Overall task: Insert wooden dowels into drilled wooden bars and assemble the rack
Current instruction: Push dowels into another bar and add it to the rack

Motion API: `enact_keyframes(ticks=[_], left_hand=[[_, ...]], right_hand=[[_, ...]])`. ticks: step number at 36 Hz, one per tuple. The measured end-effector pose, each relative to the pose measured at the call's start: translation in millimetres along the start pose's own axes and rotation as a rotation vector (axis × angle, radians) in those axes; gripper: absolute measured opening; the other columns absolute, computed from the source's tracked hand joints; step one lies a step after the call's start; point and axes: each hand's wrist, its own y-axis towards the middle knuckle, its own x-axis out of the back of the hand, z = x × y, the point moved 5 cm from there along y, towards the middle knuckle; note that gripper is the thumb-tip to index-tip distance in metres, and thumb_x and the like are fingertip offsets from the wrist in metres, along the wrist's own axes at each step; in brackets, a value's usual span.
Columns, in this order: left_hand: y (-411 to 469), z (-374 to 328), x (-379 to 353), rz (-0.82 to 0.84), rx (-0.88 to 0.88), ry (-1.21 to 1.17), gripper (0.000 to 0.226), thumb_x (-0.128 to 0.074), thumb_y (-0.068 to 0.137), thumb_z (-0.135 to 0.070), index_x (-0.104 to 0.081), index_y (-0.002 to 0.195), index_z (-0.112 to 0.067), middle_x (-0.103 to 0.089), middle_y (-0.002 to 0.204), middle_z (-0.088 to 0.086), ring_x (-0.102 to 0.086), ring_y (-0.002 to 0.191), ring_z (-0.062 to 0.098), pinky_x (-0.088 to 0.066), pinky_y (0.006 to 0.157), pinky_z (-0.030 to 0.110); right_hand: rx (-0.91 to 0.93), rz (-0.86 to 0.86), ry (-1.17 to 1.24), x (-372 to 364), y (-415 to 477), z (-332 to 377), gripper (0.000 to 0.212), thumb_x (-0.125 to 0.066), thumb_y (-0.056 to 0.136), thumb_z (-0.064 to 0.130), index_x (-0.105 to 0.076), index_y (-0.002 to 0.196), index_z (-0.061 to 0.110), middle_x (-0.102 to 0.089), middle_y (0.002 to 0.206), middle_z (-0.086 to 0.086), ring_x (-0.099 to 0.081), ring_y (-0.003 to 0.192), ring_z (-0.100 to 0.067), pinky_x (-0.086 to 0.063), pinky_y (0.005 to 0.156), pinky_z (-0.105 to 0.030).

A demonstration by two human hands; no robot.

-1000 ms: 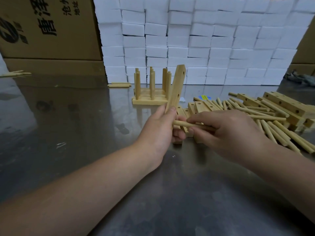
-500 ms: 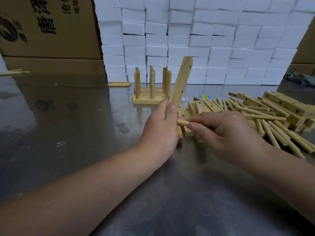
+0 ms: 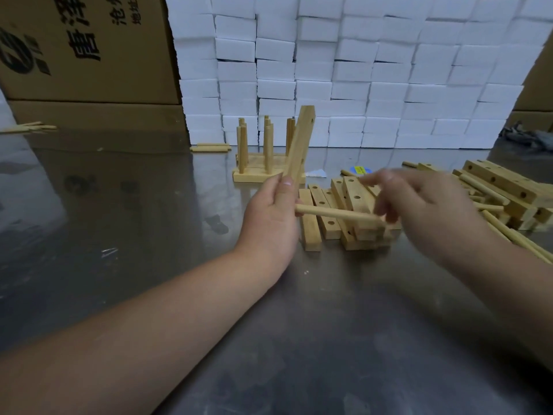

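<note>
A wall of stacked white foam blocks [image 3: 359,70] filled the back of the view, with a printed cardboard box [image 3: 89,55] to its left. In front stretched the dull metal counter [image 3: 299,339].

On the right of the counter lay a heap of drilled bars and loose dowels [image 3: 493,187]. Near the foam wall stood a finished rack [image 3: 263,172], its dowels upright in a flat wooden base. A row of short drilled bars [image 3: 311,226] lay side by side on the counter between the two hands.

The left hand [image 3: 270,217] gripped the lower end of a drilled bar [image 3: 300,139], holding it upright and leaning a little to the right, in front of the rack. A dowel [image 3: 332,212] stuck out sideways from that bar's lower part, above the row of bars; its left end was at the fingers of the left hand.

The right hand [image 3: 419,205] was blurred. Its fingers were at the dowel's right end, but whether they pinched it I could not tell.

Two loose dowels [image 3: 211,147] lay at the foot of the foam wall.
</note>
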Motion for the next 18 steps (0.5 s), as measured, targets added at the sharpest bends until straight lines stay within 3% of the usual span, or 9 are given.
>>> enact_keyframes(ticks=[3, 5, 8, 10, 12, 15, 18], left_hand=[[5, 4, 5, -0.04, 0.044, -0.015, 0.033, -0.036, 0.099, -0.026, -0.053, 0.071, -0.024, -0.046, 0.059, -0.006, -0.038, 0.052, 0.014, -0.041, 0.072, 0.042], [6, 6, 6, -0.047, 0.063, -0.025, 0.032, -0.036, 0.099, -0.025, -0.053, 0.072, -0.024, -0.046, 0.058, -0.005, -0.037, 0.052, 0.014, -0.041, 0.072, 0.041], [5, 7, 5, -0.016, 0.055, -0.009, 0.034, -0.037, 0.099, -0.025, -0.054, 0.069, -0.023, -0.046, 0.062, -0.004, -0.036, 0.053, 0.016, -0.038, 0.069, 0.04], [4, 7, 3, 0.013, 0.044, 0.007, 0.034, -0.038, 0.099, -0.025, -0.055, 0.07, -0.025, -0.047, 0.067, -0.001, -0.037, 0.055, 0.017, -0.037, 0.069, 0.039], [3, 6, 3, 0.027, 0.043, 0.01, 0.033, -0.038, 0.099, -0.025, -0.055, 0.072, -0.027, -0.048, 0.07, 0.001, -0.038, 0.057, 0.017, -0.037, 0.069, 0.04], [3, 6, 2, 0.047, 0.044, 0.029, 0.031, -0.036, 0.099, -0.026, -0.055, 0.074, -0.026, -0.05, 0.073, 0.002, -0.039, 0.058, 0.018, -0.039, 0.07, 0.04], [3, 6, 1, 0.052, 0.048, 0.034, 0.031, -0.036, 0.099, -0.026, -0.055, 0.075, -0.024, -0.05, 0.075, 0.003, -0.04, 0.059, 0.018, -0.037, 0.068, 0.038]], right_hand=[[-0.149, -0.121, -0.157, 21, 15, -33, 0.03, -0.042, 0.091, 0.038, -0.067, 0.092, 0.021, -0.061, 0.064, 0.004, -0.049, 0.047, -0.013, -0.036, 0.047, -0.026], [-0.23, -0.076, -0.342, 24, 23, -53, 0.027, -0.042, 0.093, 0.027, -0.065, 0.107, 0.03, -0.058, 0.071, 0.013, -0.048, 0.048, -0.012, -0.031, 0.045, -0.023], [-0.273, 0.048, -0.5, 15, 27, -73, 0.029, -0.043, 0.094, 0.022, -0.065, 0.112, 0.029, -0.054, 0.074, 0.016, -0.047, 0.054, -0.008, -0.029, 0.046, -0.022], [-0.291, 0.113, -0.482, 6, 27, -81, 0.026, -0.047, 0.093, 0.027, -0.064, 0.113, 0.029, -0.064, 0.097, 0.009, -0.046, 0.066, -0.007, -0.036, 0.057, -0.022], [-0.299, 0.15, -0.467, -1, 28, -85, 0.026, -0.049, 0.092, 0.033, -0.063, 0.115, 0.03, -0.061, 0.116, 0.003, -0.048, 0.081, -0.01, -0.042, 0.071, -0.027], [-0.296, 0.15, -0.461, -4, 30, -85, 0.029, -0.042, 0.095, 0.032, -0.06, 0.118, 0.031, -0.057, 0.125, 0.001, -0.052, 0.089, -0.016, -0.044, 0.076, -0.031], [-0.335, 0.208, -0.461, -8, 29, -87, 0.034, -0.035, 0.097, 0.029, -0.055, 0.123, 0.034, -0.048, 0.137, -0.001, -0.048, 0.116, -0.024, -0.041, 0.091, -0.038]])
